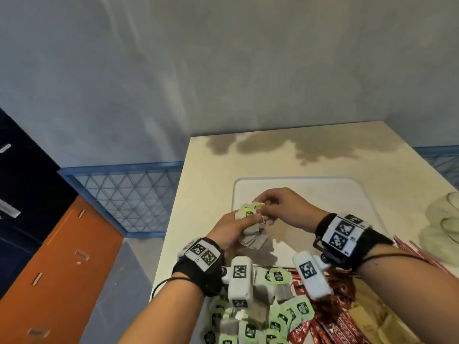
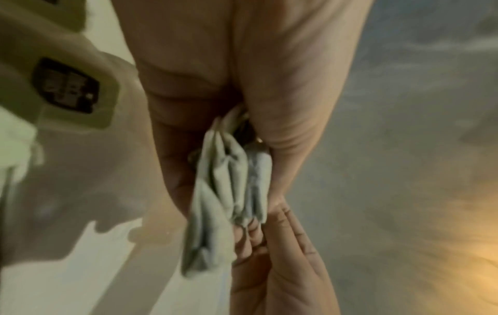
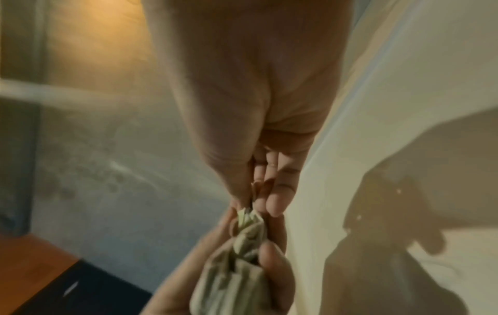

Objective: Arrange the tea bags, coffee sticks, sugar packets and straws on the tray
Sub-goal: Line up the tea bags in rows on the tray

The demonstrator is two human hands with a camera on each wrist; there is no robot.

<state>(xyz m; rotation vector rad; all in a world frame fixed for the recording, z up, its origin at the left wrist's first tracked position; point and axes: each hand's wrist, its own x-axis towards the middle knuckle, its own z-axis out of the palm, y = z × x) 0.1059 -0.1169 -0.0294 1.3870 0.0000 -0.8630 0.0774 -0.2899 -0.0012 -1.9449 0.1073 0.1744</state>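
My left hand (image 1: pixel 244 223) grips a bundle of tea bags (image 1: pixel 254 235) above the near left part of the white tray (image 1: pixel 323 192). The bags hang down from its fist, seen close up as grey folds (image 2: pixel 229 191). My right hand (image 1: pixel 264 209) meets the bundle from the right and pinches the green tags (image 1: pixel 249 211) at its top; in the right wrist view its fingertips (image 3: pixel 275 204) close on the tags (image 3: pixel 246 217). More green-tagged tea bags (image 1: pixel 273 319) lie heaped on the table under my wrists, with red coffee sticks (image 1: pixel 330 324) to their right.
Tan packets (image 1: pixel 367 321) lie beside the coffee sticks at the near right. A clear crumpled plastic bag (image 1: pixel 444 219) sits at the table's right edge. The cream table (image 1: pixel 273 155) has a dark stain at its far end, and its left edge drops to the floor.
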